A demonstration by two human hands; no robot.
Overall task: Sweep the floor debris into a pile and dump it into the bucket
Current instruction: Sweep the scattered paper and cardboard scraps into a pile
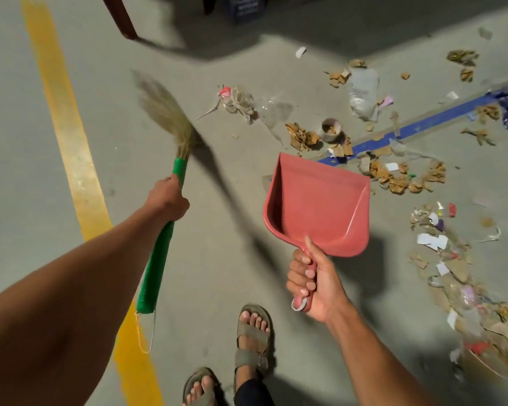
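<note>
Debris (399, 177) lies scattered on floor (217, 259) at right; L hand (167, 200) clamped on broom (162, 230), bristles blurred, maybe airborne; R hand (314, 282) grips dustpan (317, 206) handle.

The floor (223, 48) was grey concrete, dimly lit. A curved yellow line (71, 148) crossed it; right of that line ran a blue stripe (417, 127), and beyond it stood a dark wooden leg (121, 16).
</note>
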